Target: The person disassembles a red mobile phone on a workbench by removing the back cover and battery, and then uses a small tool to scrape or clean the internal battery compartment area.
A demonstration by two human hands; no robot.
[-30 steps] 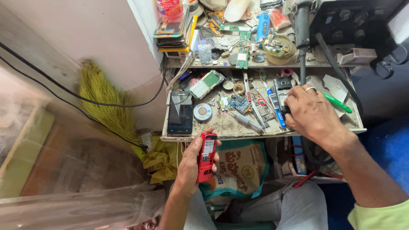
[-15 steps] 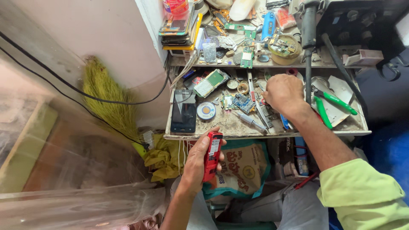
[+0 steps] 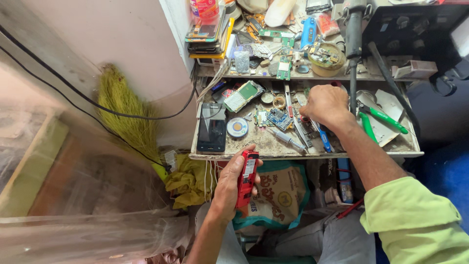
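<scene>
The right hand (image 3: 326,103) has slid leftward across the bench (image 3: 264,146), fingers curled among small tools at centre frame, its grip hidden, while the left hand (image 3: 229,183) still clasps the red phone (image 3: 246,178).

Place: small phone-repair workshop, my own bench.
Evidence: cluttered, grimy workbench tray (image 3: 264,146) strewn with green circuit boards (image 3: 284,68), a stack of flat mobile phones (image 3: 207,34), green-handled pliers (image 3: 383,117), and a round solder-wire spool (image 3: 237,127).

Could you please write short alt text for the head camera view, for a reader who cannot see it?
Seen from above, a person's left hand grips a red phone edge-up below a cluttered workbench tray, while the right hand reaches among circuit boards and small tools there. A dark smartphone lies at the tray's left.
</scene>
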